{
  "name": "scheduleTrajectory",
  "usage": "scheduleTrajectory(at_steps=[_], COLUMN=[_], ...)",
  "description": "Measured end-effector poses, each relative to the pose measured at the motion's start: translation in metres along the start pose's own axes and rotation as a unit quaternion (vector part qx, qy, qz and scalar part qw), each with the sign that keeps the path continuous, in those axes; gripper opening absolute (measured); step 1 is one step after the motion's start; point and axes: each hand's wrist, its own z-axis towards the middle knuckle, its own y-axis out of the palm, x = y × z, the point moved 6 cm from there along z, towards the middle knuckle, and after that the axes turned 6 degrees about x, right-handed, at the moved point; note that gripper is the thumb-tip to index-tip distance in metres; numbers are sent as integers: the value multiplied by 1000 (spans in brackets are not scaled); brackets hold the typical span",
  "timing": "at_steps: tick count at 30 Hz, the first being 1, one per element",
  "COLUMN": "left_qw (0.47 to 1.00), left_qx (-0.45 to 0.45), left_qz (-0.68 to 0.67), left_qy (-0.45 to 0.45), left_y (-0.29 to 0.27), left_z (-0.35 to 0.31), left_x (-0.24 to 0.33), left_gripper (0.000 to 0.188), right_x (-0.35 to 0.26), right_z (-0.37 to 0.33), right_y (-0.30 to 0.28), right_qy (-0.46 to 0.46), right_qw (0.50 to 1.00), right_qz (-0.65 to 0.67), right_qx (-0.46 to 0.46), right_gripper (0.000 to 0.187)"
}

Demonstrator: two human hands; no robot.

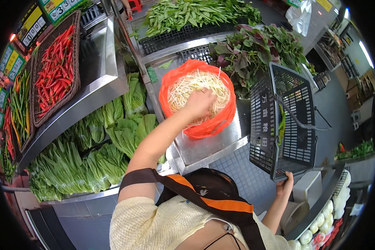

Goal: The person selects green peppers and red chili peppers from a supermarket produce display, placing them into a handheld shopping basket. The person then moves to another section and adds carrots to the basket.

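My left hand reaches into a red plastic bag full of white bean sprouts. Its fingers curl down among the sprouts, and the fingertips are partly hidden. The bag sits open on a metal counter. Off to the right, my right hand grips the near end of a dark grey shopping basket by its rim. Inside the basket lie long green peppers. The basket is tilted, with its handle leaning out over one side.
Leafy greens fill a lower shelf at left, below red chilies in a wicker tray. Purple-green leaves and more greens lie beyond the bag. White vegetables line the lower right. A metal counter edge faces me.
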Motion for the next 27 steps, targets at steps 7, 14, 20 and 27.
scheduleTrajectory(at_steps=[7, 14, 20, 27], left_qw=[956, 936, 896, 904], left_qx=[168, 273, 239, 388], left_qz=[-193, -205, -265, -135], left_qy=[-143, -82, -263, -119], left_y=[-16, -60, 29, -141], left_z=[-5, -106, -226, -256], left_x=[-133, -60, -21, -21], left_gripper=[60, 30, 8, 15], right_x=[20, 16, -7, -43], right_z=[-3, -6, 16, -39], right_y=[-14, -19, -11, 37], right_qy=[29, 35, 16, -3], right_qw=[999, 999, 995, 968], right_qz=[24, -21, -88, -235], right_qx=[29, 36, 45, 83], right_gripper=[29, 28, 22, 24])
